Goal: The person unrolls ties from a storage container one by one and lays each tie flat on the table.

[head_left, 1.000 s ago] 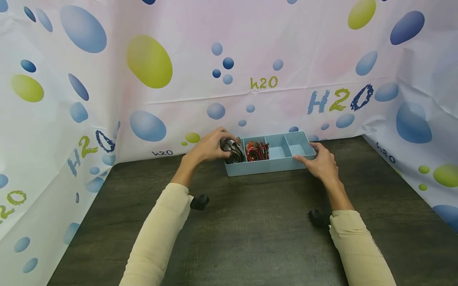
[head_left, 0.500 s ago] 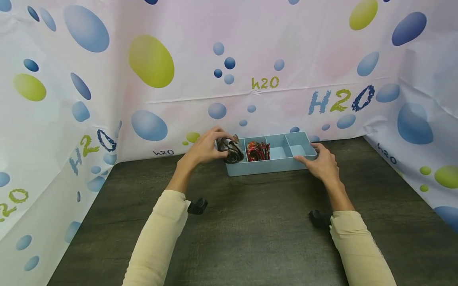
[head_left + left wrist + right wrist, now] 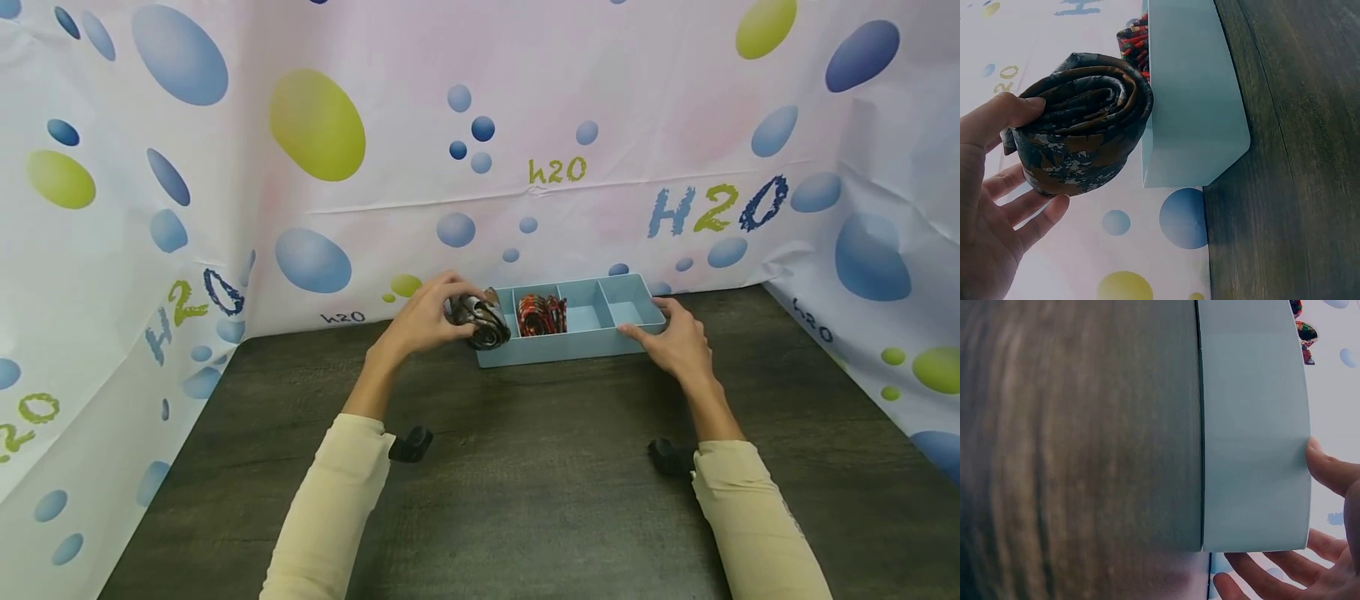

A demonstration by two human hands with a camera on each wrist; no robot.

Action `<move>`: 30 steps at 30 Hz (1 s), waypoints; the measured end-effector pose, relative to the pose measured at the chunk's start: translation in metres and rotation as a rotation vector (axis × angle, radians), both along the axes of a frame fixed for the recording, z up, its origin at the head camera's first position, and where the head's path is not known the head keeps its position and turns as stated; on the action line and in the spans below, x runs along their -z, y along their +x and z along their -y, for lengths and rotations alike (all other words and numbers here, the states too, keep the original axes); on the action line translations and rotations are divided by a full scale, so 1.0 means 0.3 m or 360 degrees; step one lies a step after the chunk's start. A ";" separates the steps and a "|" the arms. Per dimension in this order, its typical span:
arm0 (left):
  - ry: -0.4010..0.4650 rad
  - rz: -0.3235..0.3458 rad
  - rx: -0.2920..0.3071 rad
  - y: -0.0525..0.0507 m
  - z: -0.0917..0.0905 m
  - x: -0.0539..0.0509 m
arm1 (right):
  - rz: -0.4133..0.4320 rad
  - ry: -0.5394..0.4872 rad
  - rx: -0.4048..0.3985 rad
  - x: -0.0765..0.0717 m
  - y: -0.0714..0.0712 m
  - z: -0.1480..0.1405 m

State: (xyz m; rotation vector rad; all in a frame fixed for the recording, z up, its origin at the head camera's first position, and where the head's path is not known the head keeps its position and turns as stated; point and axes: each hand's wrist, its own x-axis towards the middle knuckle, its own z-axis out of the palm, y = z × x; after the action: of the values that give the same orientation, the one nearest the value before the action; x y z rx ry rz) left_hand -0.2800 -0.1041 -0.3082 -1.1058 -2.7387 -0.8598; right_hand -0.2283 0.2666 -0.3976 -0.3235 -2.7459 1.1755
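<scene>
My left hand (image 3: 423,323) pinches a rolled-up cloth (image 3: 1085,128), dark with brown, black and whitish patterning, its coiled end showing. Thumb on top and fingers below hold it above the left end of a light blue divided box (image 3: 570,347). In the left wrist view the roll stands out beyond the box's wall. A second roll of cloth (image 3: 540,315), red and black patterned, sits upright in the compartment beside the leftmost one. My right hand (image 3: 681,342) grips the box's right end, thumb on the front rim and fingers round the end wall.
The box stands on a dark wood-grain table (image 3: 540,475), near its back edge. Behind and at both sides hangs a white sheet (image 3: 405,183) with blue and green dots and lettering. Two right-hand compartments of the box show bare bottoms.
My left hand has drawn the dark cloth roll up out of the leftmost compartment and slightly left, toward me. My right hand and the box have stayed in place.
</scene>
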 end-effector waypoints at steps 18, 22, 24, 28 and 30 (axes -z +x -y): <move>0.0184 -0.0019 -0.0048 0.104 0.036 0.063 | 0.0006 0.0028 -0.0007 -0.006 0.002 0.003; 0.0192 -0.0011 -0.0052 0.124 0.037 0.068 | 0.0007 0.0027 -0.0021 -0.006 0.002 0.002; 0.0197 -0.0008 -0.0056 0.133 0.037 0.072 | 0.0007 0.0024 -0.0020 -0.004 0.002 0.004; 0.0221 0.0009 -0.0057 0.151 0.039 0.080 | 0.0005 0.0029 -0.0021 -0.001 0.001 -0.001; 0.0234 0.0023 -0.0058 0.160 0.040 0.085 | 0.0003 0.0025 -0.0021 0.000 0.001 -0.003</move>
State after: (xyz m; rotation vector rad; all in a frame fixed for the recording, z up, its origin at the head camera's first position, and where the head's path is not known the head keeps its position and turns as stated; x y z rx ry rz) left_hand -0.2319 -0.1160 -0.3338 -1.0237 -2.6477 -1.0486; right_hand -0.2279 0.2674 -0.3977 -0.3049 -2.7616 1.1564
